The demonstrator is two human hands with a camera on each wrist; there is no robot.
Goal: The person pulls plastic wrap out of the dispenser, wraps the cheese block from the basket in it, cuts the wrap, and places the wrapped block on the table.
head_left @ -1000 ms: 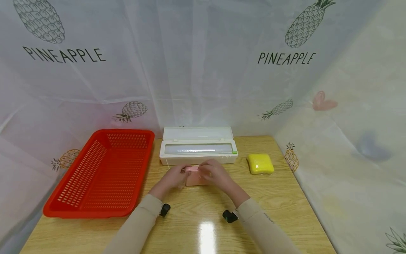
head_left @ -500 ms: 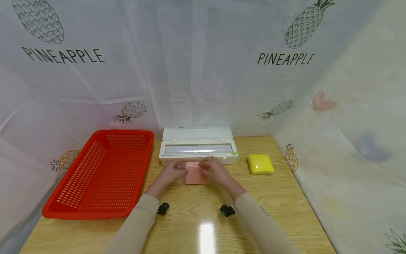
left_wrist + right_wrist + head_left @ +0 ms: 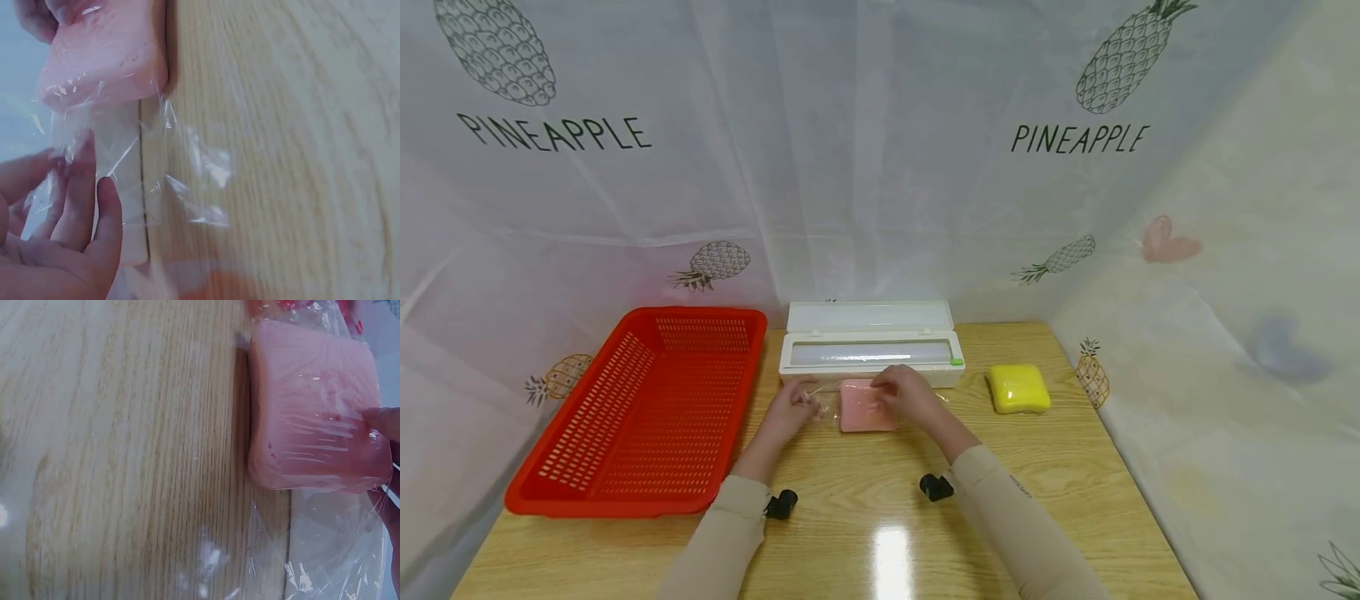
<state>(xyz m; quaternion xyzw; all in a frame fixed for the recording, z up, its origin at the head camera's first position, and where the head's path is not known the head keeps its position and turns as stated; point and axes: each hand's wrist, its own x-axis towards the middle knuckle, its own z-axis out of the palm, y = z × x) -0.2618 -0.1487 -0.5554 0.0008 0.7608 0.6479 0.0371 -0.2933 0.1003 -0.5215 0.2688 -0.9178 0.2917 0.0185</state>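
Note:
A pink, soft-looking block (image 3: 863, 410) with rounded corners stands in front of the white cling film dispenser (image 3: 805, 379). Clear cling film (image 3: 209, 169) lies tight and wrinkled over its top and trails off both sides. My left hand (image 3: 788, 411) is left of the block, apart from it, and pinches the loose film between thumb and fingers. My right hand (image 3: 912, 397) holds the block at its right far edge; its thumb (image 3: 382, 420) presses on the wrapped top. In the right wrist view, more loose film (image 3: 325, 550) spreads from the near side of the block.
A large red plastic basket (image 3: 724, 467) stands at the left of the wooden table (image 3: 842, 508). A yellow block (image 3: 1018, 388) with a shiny wrapping lies at the right. The dispenser's lid (image 3: 869, 316) is raised, against a pineapple-print curtain (image 3: 880, 167) at the back.
My left hand has moved left, away from the block, drawing film out sideways. The block, earlier partly covered by both hands, now shows more fully; my right hand stays at its right side.

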